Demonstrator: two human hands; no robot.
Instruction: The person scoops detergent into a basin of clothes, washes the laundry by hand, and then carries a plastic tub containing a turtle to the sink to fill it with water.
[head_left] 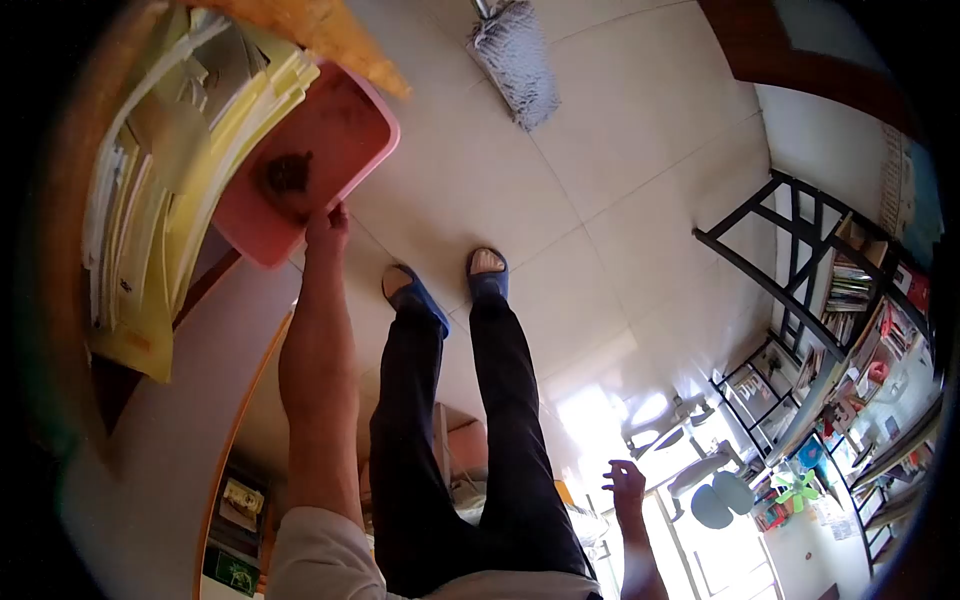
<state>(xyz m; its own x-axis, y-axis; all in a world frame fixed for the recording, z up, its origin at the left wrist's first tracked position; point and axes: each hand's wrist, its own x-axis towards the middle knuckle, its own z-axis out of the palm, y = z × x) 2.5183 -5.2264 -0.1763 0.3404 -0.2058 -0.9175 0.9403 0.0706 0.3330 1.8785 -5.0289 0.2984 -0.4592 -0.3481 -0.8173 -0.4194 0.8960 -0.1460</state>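
My left hand [328, 228] grips the near rim of a pink plastic tub [375, 135], its fingers closed over the edge. On the tub's floor lies a small dark, roundish thing that looks like a turtle [288, 172]. Part of the tub is hidden behind a stack of papers and yellow folders [235, 130]. My right hand [627, 485] hangs out to the right side, fingers apart and holding nothing.
A grey flat mop [515, 65] rests on the tiled floor ahead. My feet in blue slippers [487, 265] stand on the tiles. To the right are a black metal frame [770, 265], shelves of books [850, 290] and a green fan [796, 490]. A wooden edge [250, 400] runs at the left.
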